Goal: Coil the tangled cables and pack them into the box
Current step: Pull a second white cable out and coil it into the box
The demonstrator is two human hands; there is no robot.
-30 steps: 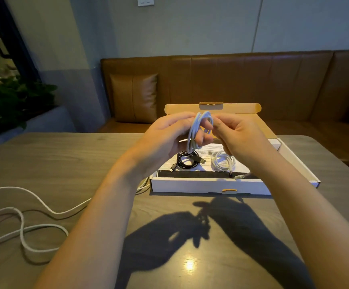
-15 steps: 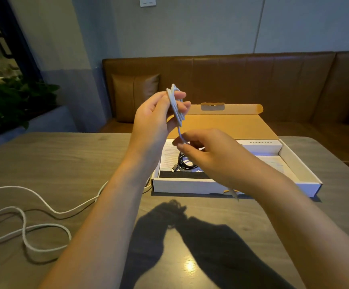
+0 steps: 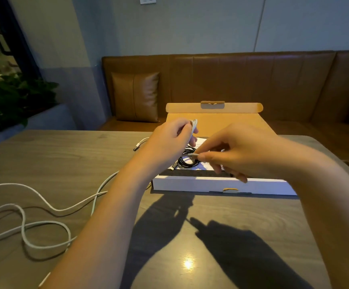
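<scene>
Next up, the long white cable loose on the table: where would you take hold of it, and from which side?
Probably from above, at the plug end of the long white cable, just left of the box. That end lies free on the table, so coiling could start there.

We seem to sit in a café or restaurant booth: a brown leather banquette (image 3: 242,80) with a cushion (image 3: 136,97) runs at twelve o'clock behind our wooden surface (image 3: 65,155), with plants (image 3: 13,99) at ten.

Loose white cable (image 3: 23,217) clutters left tabletop (image 3: 231,226); open box (image 3: 217,183) blocks ahead.
</scene>
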